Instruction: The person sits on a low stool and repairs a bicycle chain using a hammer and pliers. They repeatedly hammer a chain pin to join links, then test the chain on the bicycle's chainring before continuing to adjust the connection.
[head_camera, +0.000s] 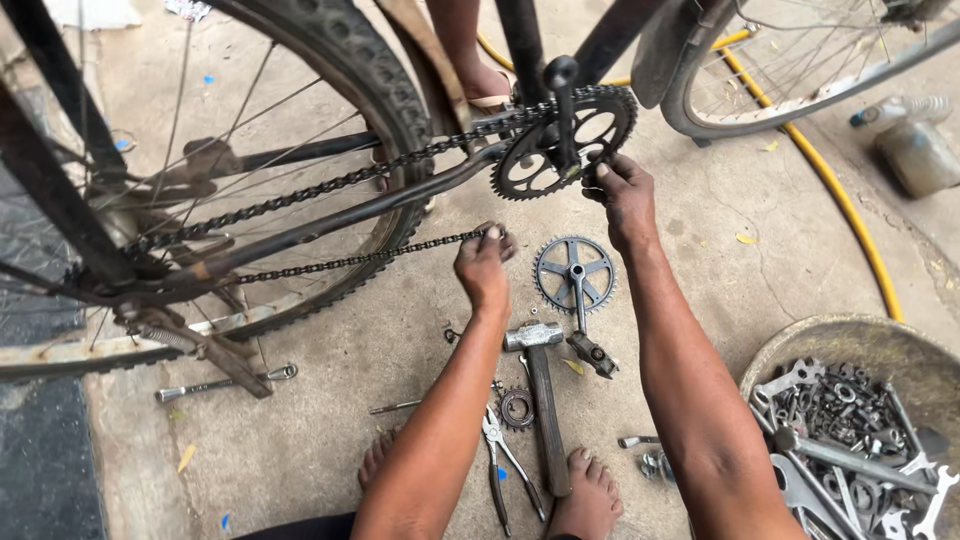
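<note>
A black bicycle stands on the concrete floor with its rear wheel (300, 150) at the left. My left hand (483, 270) pinches the loose lower end of the bicycle chain (340, 262) below the frame. My right hand (622, 190) grips the lower right edge of the mounted chainring (565, 140), where the chain meets the teeth. A crank arm (562, 100) points up from the chainring's centre. A second, loose chainring with crank (575, 275) lies on the floor between my forearms.
A hammer (543, 390), pliers (505, 465), a small sprocket (517, 407) and a spanner (225, 382) lie on the floor by my bare feet (590, 495). A round basin (860, 345) of tools and nuts sits at right. A yellow hose (840, 195), a plastic bottle (915, 150), another person's foot (478, 75).
</note>
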